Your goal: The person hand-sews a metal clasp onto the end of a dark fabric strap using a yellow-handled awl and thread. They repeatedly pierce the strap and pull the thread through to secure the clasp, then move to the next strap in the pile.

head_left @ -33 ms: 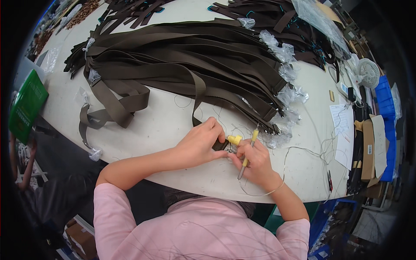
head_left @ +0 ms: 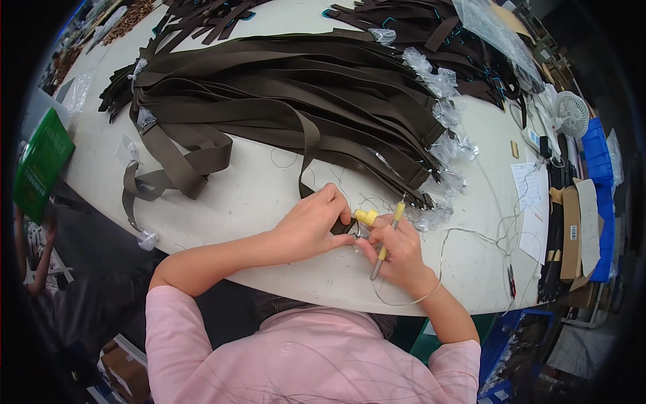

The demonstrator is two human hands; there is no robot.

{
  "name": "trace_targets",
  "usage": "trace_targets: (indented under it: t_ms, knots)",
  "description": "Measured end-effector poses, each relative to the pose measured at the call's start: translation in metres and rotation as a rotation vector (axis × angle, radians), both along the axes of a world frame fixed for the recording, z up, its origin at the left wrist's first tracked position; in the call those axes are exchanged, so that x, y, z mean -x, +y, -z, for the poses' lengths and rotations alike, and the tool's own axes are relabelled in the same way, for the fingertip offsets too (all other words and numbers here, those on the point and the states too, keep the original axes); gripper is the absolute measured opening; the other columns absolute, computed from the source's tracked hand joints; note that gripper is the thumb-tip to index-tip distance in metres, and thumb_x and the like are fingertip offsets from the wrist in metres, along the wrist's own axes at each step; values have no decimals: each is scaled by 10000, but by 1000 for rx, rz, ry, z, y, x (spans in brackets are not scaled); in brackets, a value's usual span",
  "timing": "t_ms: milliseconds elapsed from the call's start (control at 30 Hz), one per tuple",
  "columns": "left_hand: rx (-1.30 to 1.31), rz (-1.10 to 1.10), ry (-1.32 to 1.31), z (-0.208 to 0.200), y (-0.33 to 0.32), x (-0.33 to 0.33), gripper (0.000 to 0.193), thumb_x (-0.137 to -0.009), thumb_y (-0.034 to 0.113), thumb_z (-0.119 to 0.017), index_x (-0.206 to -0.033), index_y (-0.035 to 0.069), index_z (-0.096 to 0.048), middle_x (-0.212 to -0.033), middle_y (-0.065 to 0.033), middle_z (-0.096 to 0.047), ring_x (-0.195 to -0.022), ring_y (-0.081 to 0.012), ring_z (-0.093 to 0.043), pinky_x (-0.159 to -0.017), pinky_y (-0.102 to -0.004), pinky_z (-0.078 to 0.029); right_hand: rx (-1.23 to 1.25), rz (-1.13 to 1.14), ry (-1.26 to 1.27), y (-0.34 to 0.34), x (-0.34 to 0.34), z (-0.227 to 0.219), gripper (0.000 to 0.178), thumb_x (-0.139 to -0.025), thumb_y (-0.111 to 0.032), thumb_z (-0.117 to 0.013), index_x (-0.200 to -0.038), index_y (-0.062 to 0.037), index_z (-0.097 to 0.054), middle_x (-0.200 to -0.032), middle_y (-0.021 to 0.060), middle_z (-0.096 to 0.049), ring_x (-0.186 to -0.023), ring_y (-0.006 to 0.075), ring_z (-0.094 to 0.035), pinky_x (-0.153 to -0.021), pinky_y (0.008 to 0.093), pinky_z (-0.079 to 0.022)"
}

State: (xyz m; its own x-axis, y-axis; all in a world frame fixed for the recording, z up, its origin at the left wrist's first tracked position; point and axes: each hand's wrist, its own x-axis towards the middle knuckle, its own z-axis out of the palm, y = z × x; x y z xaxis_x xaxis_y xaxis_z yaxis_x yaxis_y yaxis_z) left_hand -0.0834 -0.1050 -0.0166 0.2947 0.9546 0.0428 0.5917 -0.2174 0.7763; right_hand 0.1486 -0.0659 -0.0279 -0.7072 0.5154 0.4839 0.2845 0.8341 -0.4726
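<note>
My left hand (head_left: 315, 221) is closed on the near end of a dark brown webbing strap (head_left: 309, 138), pinching it close to a small shiny metal fitting (head_left: 357, 237). My right hand (head_left: 398, 250) grips a slim pen-like tool (head_left: 400, 213) with a yellow sleeve and a grey metal lower end, held at a slant. A yellow knobbed piece (head_left: 367, 217) shows between the two hands; whether it belongs to the tool I cannot tell. The fingertips of both hands nearly meet at the fitting. My fingers partly hide the strap's end.
Beyond my hands lies a large bundle of brown straps (head_left: 269, 87), its right ends wrapped in clear plastic (head_left: 447, 145). A thin cable (head_left: 471, 232) loops by my right wrist. Rightward are a paper sheet (head_left: 530, 202), snips (head_left: 512, 281) and a small fan (head_left: 572, 113). Another person's hand (head_left: 48, 229) is at left.
The pen-like tool and the yellow piece have shifted very slightly to the right. Both hands keep their grips.
</note>
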Motion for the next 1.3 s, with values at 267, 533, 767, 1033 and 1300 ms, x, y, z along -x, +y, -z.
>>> trace_targets:
  t_ms: [267, 533, 767, 1033, 1300]
  knots:
    - [234, 41, -234, 3, 6, 17, 103, -940, 65, -700, -932, -11, -632, -1158, -125, -628, -955, -207, -687, -840, -328, -578, 198, 163, 485, 9, 10, -34, 605, -1099, -554, -350, -1077, -32, -656, -913, 119, -652, -792, 217, -585, -673, 331, -480]
    - [334, 61, -365, -1, 8, 25, 97, -976, 57, -647, -965, -34, -615, -1213, -174, -616, -1047, -221, -679, -945, -362, -591, 1198, 307, 489, -1, 30, -9, 584, -1134, -421, -386, -736, -46, -591, -671, 46, -591, -520, 111, -585, -492, 236, -365]
    - [328, 59, -367, 0, 8, 26, 98, -979, 60, -642, -965, -32, -611, -1204, -174, -619, -1059, -217, -676, -945, -359, -590, 1078, 345, 278, -2, 36, -11, 551, -1129, -417, -414, -767, -51, -609, -673, 40, -640, -595, 111, -665, -533, 215, -393]
    - [324, 53, -368, 0, 8, 26, 100, -978, 63, -643, -961, -29, -607, -1193, -172, -629, -1053, -221, -680, -939, -360, -591, 1090, 341, 278, -3, 38, -9, 550, -1129, -405, -424, -765, -38, -615, -676, 54, -647, -590, 110, -658, -535, 223, -410]
    - [316, 54, -365, 1, 8, 26, 117, -983, 77, -644, -954, -28, -601, -1199, -171, -634, -1038, -222, -680, -940, -364, -587, 1082, 329, 269, -3, 38, -10, 555, -1129, -397, -426, -757, -33, -619, -679, 56, -650, -589, 106, -640, -534, 227, -407]
